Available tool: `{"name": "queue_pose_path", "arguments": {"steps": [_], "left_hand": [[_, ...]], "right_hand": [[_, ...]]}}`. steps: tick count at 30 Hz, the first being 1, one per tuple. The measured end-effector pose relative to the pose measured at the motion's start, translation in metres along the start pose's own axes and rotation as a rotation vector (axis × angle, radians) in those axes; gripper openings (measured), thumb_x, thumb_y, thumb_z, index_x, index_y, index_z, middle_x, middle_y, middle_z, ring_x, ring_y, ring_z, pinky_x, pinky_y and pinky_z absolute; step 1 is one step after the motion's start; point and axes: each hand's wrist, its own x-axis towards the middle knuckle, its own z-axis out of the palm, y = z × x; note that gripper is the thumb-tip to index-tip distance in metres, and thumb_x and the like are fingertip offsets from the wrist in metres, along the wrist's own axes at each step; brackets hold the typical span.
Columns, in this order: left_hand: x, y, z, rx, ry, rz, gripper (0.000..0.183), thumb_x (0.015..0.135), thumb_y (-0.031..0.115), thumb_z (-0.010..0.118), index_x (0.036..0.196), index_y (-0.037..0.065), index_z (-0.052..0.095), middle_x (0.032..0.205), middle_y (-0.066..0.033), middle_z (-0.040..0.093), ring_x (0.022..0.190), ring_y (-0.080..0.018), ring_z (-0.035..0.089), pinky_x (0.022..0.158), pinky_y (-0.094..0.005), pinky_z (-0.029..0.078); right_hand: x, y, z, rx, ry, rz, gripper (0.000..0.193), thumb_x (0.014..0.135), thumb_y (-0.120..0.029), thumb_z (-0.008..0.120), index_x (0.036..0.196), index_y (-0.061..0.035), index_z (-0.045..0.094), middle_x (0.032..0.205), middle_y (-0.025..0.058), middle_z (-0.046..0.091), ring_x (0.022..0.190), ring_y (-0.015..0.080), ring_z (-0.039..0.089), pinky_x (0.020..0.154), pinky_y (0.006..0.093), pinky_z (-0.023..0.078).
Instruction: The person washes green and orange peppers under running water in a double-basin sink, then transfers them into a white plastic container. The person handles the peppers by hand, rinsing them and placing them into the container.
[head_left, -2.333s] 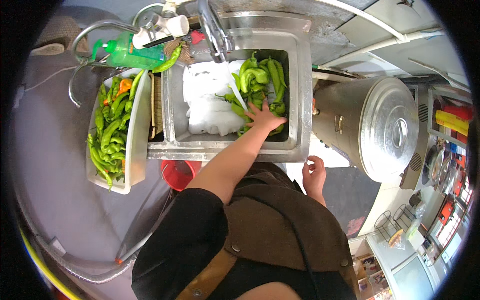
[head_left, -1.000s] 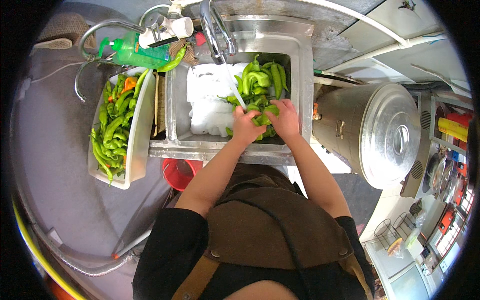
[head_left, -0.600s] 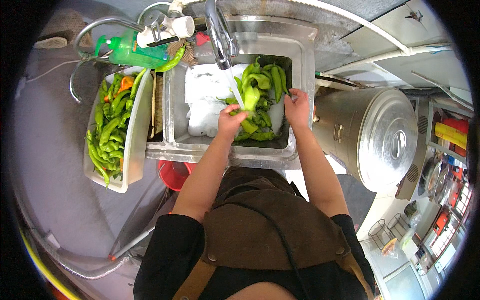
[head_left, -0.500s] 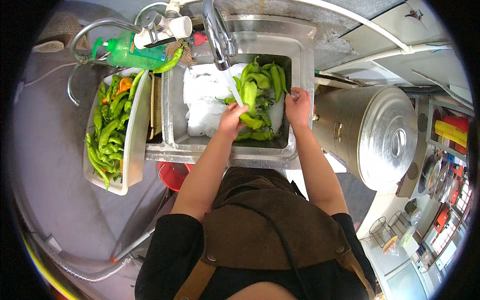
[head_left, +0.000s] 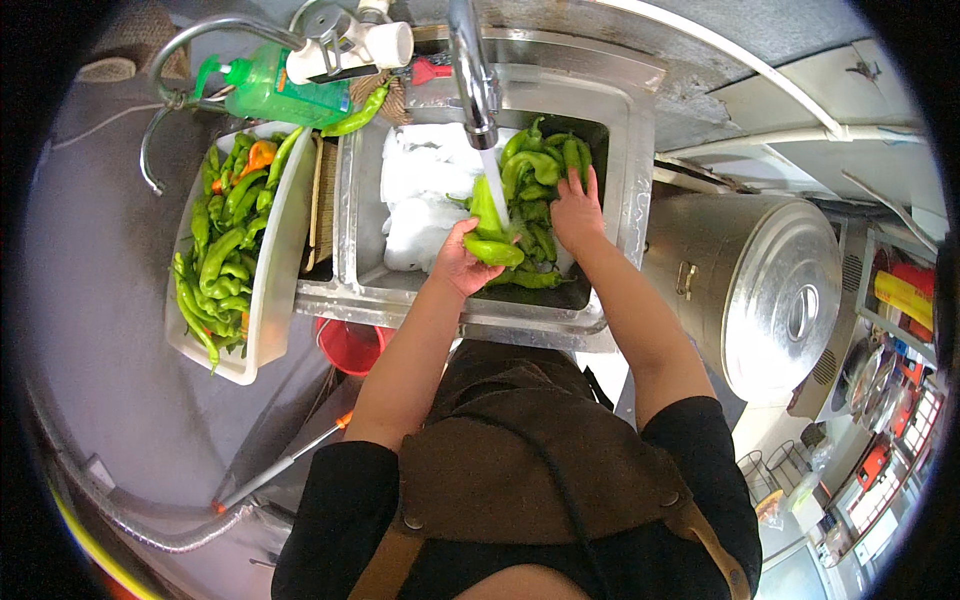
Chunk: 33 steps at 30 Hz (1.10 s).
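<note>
Bare metal frames the work: a steel sink [head_left: 400, 301] under a chrome faucet [head_left: 470, 75], its water stream [head_left: 494, 185] running into the basin. Your right hand [head_left: 580, 212] has left the basin's right edge and gone in over the pepper heap [head_left: 530, 170] at the back right — fingers parted, though I can't tell whether they grip one. Your left hand [head_left: 460, 266] is curled palm-up around a green pepper [head_left: 496, 251], held at the foot of the stream, with a paler pepper [head_left: 485, 205] standing behind it. That seems to split the work: one hand at the water, the other at the heap. A white mass [head_left: 425, 170] fills the basin's left half. Left of the sink you have a white tub [head_left: 268, 325] of more peppers — with a red bucket [head_left: 345, 347] below, and a lidded steel pot [head_left: 690, 265] to your right.
</note>
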Motion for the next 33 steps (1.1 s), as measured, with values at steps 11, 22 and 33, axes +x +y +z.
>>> {"name": "queue_pose_path", "arguments": {"steps": [11,22,33], "left_hand": [[-0.013,0.003,-0.018,0.294,0.015,-0.034,0.051,0.08,0.036,0.058,0.122,0.009,0.049,0.12,-0.0142,0.054,0.102,-0.0304,0.056,0.085,-0.0436,0.047],[-0.184,0.149,0.004,0.486,0.328,1.031,0.031,0.073,0.016,0.069,0.102,0.01,0.057,0.086,-0.0028,0.059,0.074,-0.0154,0.057,0.063,-0.0294,0.048],[-0.216,0.226,-0.032,2.184,1.717,0.548,0.076,0.066,0.058,0.067,0.131,0.023,0.046,0.145,-0.0199,0.024,0.134,-0.0376,0.021,0.103,-0.0621,0.017]], "right_hand": [[-0.02,0.026,-0.06,0.61,0.416,0.145,0.014,0.073,-0.023,0.067,0.077,-0.0098,0.069,0.082,0.0081,0.063,0.092,0.0299,0.055,0.083,0.0446,0.04],[-0.122,0.019,-0.062,0.693,0.355,0.212,0.011,0.075,-0.016,0.066,0.074,-0.005,0.065,0.072,0.0116,0.057,0.076,0.0327,0.054,0.07,0.0422,0.041],[-0.112,-0.045,-0.096,0.765,0.264,-0.09,0.011,0.071,-0.013,0.066,0.077,-0.0044,0.064,0.074,0.0144,0.058,0.077,0.0343,0.055,0.07,0.044,0.044]]}}
